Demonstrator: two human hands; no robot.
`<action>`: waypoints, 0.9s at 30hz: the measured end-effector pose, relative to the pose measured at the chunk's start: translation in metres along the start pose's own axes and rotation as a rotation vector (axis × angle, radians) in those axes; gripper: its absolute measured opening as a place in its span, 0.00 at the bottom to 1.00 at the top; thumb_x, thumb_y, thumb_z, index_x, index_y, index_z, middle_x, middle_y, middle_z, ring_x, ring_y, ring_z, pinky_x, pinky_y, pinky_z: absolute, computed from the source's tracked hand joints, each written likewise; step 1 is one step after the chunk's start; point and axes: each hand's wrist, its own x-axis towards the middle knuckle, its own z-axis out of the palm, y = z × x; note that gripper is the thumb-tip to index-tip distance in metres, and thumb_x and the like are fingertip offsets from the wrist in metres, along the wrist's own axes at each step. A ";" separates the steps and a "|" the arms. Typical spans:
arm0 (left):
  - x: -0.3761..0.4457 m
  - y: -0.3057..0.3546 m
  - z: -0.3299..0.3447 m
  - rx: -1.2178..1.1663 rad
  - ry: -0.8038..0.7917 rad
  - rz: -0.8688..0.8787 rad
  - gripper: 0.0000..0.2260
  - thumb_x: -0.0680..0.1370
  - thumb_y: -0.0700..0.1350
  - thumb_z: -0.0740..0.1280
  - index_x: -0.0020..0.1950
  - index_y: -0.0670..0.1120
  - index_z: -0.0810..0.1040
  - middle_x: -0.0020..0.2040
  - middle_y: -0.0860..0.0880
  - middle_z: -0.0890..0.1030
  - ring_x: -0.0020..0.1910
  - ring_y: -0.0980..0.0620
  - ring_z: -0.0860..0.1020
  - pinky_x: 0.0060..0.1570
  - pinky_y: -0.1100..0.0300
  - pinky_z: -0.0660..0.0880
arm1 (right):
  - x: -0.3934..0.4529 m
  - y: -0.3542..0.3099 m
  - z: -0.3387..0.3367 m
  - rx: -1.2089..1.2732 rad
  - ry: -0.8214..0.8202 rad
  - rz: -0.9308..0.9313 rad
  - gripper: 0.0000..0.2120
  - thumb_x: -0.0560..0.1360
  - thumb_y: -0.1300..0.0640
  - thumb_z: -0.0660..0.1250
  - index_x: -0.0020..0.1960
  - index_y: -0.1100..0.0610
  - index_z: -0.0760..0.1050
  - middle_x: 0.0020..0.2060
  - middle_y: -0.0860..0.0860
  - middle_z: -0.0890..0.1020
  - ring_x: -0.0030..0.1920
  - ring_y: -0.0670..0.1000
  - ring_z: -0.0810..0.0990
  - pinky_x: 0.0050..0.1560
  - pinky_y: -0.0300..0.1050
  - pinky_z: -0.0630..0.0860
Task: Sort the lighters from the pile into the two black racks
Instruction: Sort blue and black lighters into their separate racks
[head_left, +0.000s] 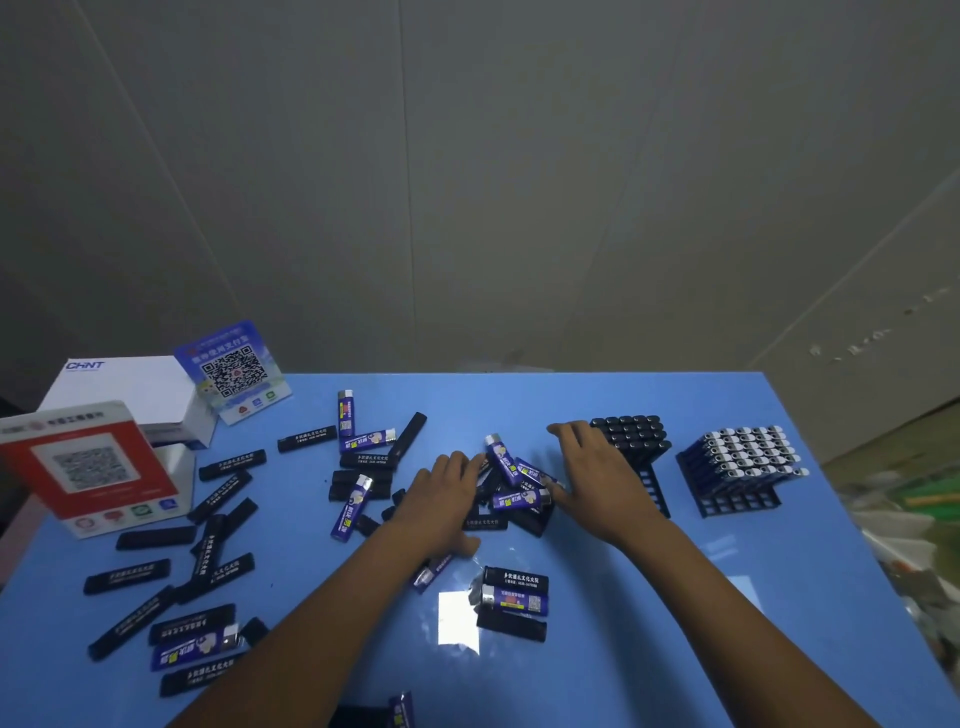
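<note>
Several black and blue lighters lie scattered over the blue table (675, 597). A small pile of blue lighters (519, 480) and black ones sits mid-table between my hands. My left hand (441, 499) lies palm down on the pile's left side, fingers spread. My right hand (592, 467) reaches over the pile's right side, fingers spread, fingertips near the rack of black lighters (636, 441). Further right stands the second black rack (737, 480), filled with blue lighters. Whether either hand pinches a lighter is hidden.
A white box (130, 395) and two QR-code stands, a blue stand (234, 371) and a red stand (93, 467), stand at the table's back left. More black lighters (171, 592) lie along the left. Three lighters (514, 600) lie in front. Clutter borders the right edge.
</note>
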 end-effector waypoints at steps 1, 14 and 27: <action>0.002 0.002 -0.001 -0.011 0.005 0.016 0.51 0.70 0.59 0.74 0.81 0.44 0.46 0.72 0.44 0.61 0.68 0.44 0.63 0.65 0.50 0.67 | 0.001 0.000 0.000 0.000 0.000 0.001 0.28 0.76 0.49 0.69 0.73 0.55 0.64 0.67 0.52 0.71 0.64 0.54 0.73 0.61 0.47 0.72; 0.043 0.027 -0.003 -0.135 -0.006 0.154 0.60 0.63 0.59 0.80 0.81 0.51 0.41 0.81 0.46 0.46 0.79 0.45 0.48 0.76 0.49 0.55 | -0.003 0.016 -0.014 -0.004 0.021 0.027 0.29 0.75 0.53 0.69 0.73 0.56 0.64 0.67 0.53 0.71 0.65 0.54 0.71 0.62 0.45 0.68; 0.063 0.042 -0.007 0.051 -0.004 0.327 0.52 0.64 0.56 0.77 0.80 0.46 0.53 0.74 0.48 0.64 0.74 0.46 0.58 0.74 0.53 0.56 | -0.007 0.029 -0.015 0.011 0.045 0.034 0.29 0.75 0.55 0.69 0.73 0.56 0.65 0.66 0.52 0.71 0.65 0.53 0.70 0.62 0.45 0.70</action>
